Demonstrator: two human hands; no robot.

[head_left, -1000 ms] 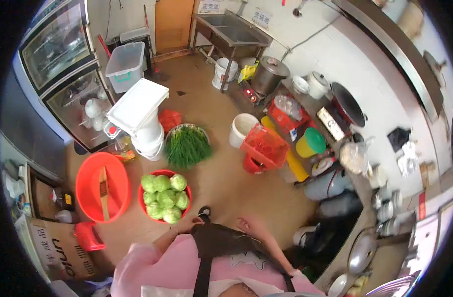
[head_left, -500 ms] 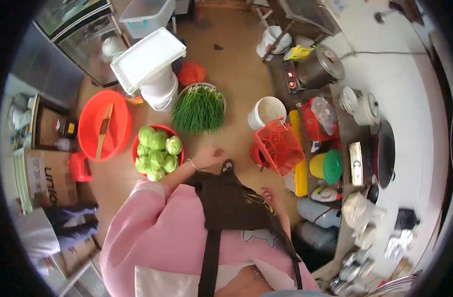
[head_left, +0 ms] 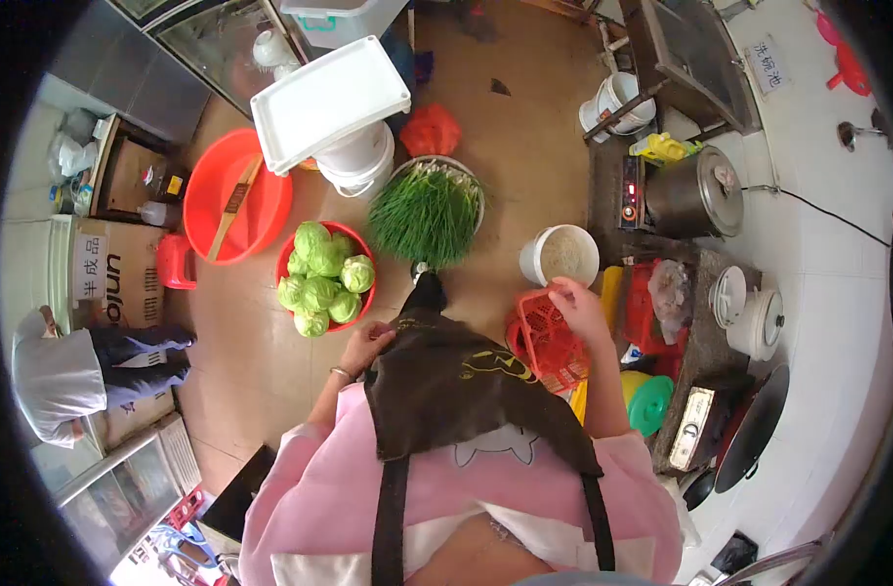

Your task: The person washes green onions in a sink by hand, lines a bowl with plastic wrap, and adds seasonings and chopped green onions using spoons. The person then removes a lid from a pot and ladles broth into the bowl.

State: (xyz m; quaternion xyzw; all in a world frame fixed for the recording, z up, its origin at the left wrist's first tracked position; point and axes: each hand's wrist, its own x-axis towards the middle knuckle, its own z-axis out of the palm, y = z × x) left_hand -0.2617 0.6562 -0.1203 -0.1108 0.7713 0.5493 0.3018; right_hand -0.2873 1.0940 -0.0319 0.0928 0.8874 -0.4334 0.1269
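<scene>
My left hand (head_left: 370, 344), with a bracelet at its wrist, is beside the left edge of the dark apron (head_left: 446, 376); its fingers curl inward and I make out nothing in them. Left of it stands a red basin of green cabbages (head_left: 319, 278). My right hand (head_left: 578, 311) is raised over a red plastic basket (head_left: 552, 344) in view, fingers loosely bent and apart; whether it touches the rim is unclear. Just beyond is a white bucket (head_left: 561, 256) with pale contents. A round container of green chives (head_left: 425, 215) stands on the floor ahead.
A large red tub (head_left: 197, 217) holds a wooden piece. White buckets (head_left: 358, 161) carry a white tray (head_left: 331, 103). Along the right counter are a lidded pot (head_left: 695, 195), a white pot (head_left: 756, 327) and a wok (head_left: 754, 430). Another person (head_left: 65, 376) stands at far left.
My view has shifted, so the floor items sit further right. My right hand has come up from beside the apron to the red basket. My left hand has drawn back toward the apron's left edge.
</scene>
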